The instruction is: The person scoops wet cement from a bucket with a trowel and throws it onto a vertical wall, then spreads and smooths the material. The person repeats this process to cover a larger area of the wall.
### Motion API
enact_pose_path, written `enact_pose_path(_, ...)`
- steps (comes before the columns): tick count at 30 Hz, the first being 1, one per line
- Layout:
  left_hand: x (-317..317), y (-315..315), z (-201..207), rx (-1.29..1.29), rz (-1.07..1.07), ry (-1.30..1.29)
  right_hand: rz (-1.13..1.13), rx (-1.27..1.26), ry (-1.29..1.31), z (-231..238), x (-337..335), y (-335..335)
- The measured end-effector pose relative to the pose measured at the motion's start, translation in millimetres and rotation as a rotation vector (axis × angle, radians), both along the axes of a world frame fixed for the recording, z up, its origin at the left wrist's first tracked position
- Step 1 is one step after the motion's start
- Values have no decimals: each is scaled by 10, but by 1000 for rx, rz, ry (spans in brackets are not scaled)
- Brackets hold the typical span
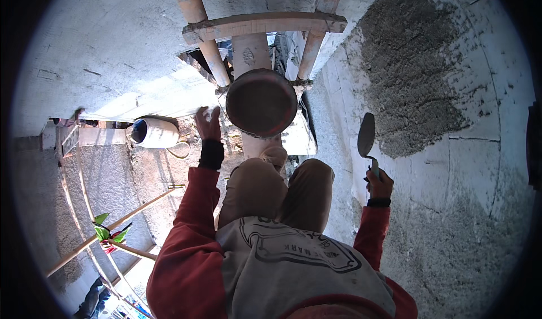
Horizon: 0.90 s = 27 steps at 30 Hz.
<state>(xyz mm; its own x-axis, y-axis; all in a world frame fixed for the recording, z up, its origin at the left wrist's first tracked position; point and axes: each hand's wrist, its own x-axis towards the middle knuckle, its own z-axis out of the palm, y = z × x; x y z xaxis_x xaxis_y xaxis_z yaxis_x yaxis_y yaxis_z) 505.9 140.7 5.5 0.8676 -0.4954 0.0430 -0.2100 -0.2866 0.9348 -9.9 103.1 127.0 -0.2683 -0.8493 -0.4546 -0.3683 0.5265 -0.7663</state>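
Some trowel handle hides in the clenched right grip; left grip parted, empty.

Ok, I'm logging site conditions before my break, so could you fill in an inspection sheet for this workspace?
Surface: pale wall at right, with a rough dark grey patch.
Job's things: trowel; round dark pan over a plank, contents unclear.
Clutter: white container on its side, left.
Grips: right grip closed on the trowel's handle; left grip open, near the pan.
Cables: nothing seen clearly.
Surroundings: wooden crossbar across bamboo poles ahead; green leaves lower left.
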Motion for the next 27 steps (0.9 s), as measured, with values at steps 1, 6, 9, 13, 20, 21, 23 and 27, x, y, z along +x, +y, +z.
enact_pose_path(1, -11, 117, -157, 155, 15, 270, 20, -15, -22, -72, 1, -16)
enact_pose_path(6, -503, 260, -293, 66, -198, 1232, 152, -77, 2, -150, 117, -153)
enact_pose_path(9, -526, 395, -462, 22, -286, 1295, 240, -125, 112, -114, 309, -230)
enact_pose_path(13, -590, 293, -461, -24, -310, 1303, 362, -240, 311, -174, 278, -266)
enact_pose_path(20, -570, 216, -407, -34, -462, 1129, 207, -241, 241, -182, 207, -90)
enact_pose_path(21, -654, 167, -346, -39, -391, 1183, 173, -194, 248, -254, 150, -73)
enact_pose_path(23, -685, 134, -411, -16, -315, 1206, 222, -227, 396, -415, 91, -11)
enact_pose_path(27, -585, 125, -710, -16, -170, 1199, 199, -198, 303, -410, 148, 68)
